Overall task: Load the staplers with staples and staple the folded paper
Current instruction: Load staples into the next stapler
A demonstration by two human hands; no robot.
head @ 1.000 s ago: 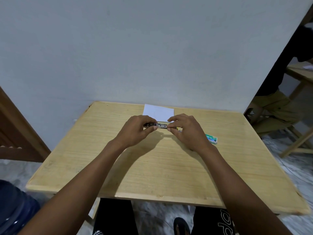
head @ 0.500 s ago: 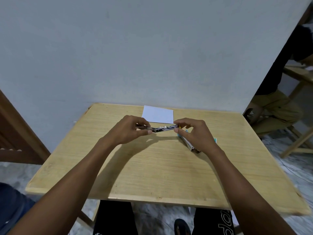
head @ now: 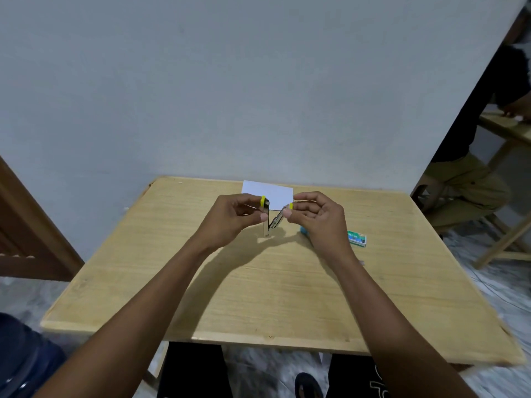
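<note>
Stapler (head: 271,221) swung open in a V above the table (head: 258,297), hinge down. Left hand (head: 232,222) pinched on one yellow-tipped arm, right hand (head: 319,222) pinched on the other. Folded paper (head: 275,193) flat just behind. Staple box (head: 357,238) near the right wrist, partly hidden.

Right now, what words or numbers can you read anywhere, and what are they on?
"10": on the green staple box lying on the table; its smaller print is too blurred to read.
White letters on the black trousers: cut off, unreadable.
Stapler, paper: no writing visible.
</note>
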